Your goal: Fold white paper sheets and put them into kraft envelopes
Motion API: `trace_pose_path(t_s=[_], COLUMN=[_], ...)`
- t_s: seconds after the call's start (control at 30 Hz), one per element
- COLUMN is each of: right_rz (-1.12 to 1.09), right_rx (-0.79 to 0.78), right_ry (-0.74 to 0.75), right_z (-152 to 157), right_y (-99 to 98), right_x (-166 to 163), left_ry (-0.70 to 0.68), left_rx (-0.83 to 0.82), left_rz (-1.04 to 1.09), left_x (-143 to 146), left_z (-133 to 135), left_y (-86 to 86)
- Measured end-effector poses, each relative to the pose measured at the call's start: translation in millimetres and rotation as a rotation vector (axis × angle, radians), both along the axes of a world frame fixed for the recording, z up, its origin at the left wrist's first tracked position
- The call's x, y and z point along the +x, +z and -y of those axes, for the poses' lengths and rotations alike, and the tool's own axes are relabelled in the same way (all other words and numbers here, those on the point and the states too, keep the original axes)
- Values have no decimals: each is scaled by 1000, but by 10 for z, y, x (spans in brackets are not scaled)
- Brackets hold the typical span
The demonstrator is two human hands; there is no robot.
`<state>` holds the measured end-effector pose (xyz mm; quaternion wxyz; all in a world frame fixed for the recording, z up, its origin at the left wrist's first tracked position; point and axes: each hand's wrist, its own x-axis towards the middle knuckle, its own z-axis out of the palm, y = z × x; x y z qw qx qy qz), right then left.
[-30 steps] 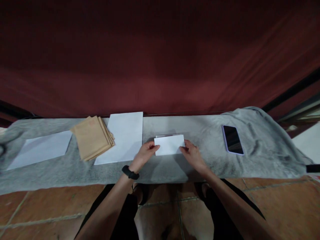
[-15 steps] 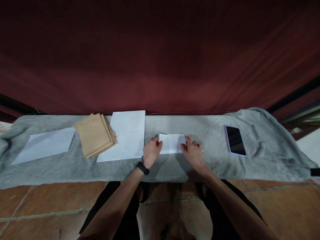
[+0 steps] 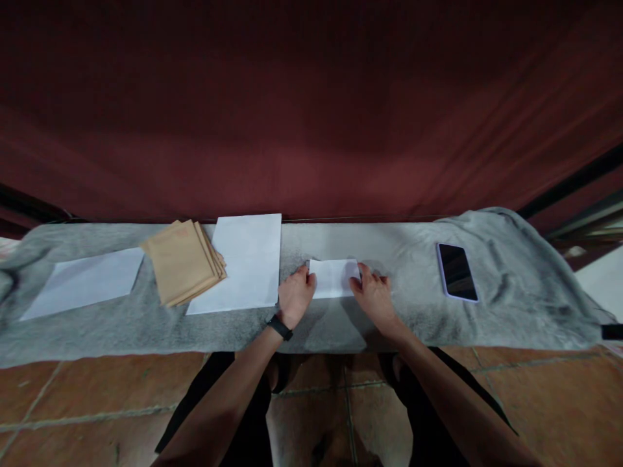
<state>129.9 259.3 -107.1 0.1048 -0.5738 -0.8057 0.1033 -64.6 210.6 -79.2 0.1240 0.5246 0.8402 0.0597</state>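
Observation:
A small folded sheet of white paper (image 3: 333, 279) lies level between my hands, over the grey cloth. My left hand (image 3: 296, 295) pinches its left edge, thumb on top and fingers curled at the side. At the right edge, my right hand (image 3: 374, 295) grips it the same way, thumb on the face and fingers behind the edge. The fingertips under the paper are hidden. Just left of my left hand is a larger sheet of white paper (image 3: 250, 259), partly covered by a stack of brown paper envelopes (image 3: 180, 259).
Another white sheet (image 3: 85, 282) lies at the far left. A phone (image 3: 457, 272) with a purple edge rests on the right. The grey cloth (image 3: 413, 324) covers a long, narrow surface, rumpled at its right end. A dark red curtain (image 3: 302, 175) hangs behind it.
My hands and the folded paper stay almost in place, both edges still gripped. The whole view has shifted very slightly; the other things lie as before.

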Motion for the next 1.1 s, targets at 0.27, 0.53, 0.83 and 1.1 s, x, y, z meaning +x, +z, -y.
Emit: trace_pose_path(t_s=[0.27,0.53,0.83,1.1], right_rz=[13,43,76,88], right_rx=[52,57,190,128], right_ry=[33,28,113,283], right_z=[-19,-27,12,62], right_y=[-34,4,-1,-62], right_x=[-11,-15,-51,-103], left_ry=[-39,-72,-202,-633], left_rx=[18,-1,136,263], left_rz=[-81,-105,-260,-211], left_x=[53,68,148,259], left_z=[20,24,56,75], left_y=[-12,-20,-6,-305])
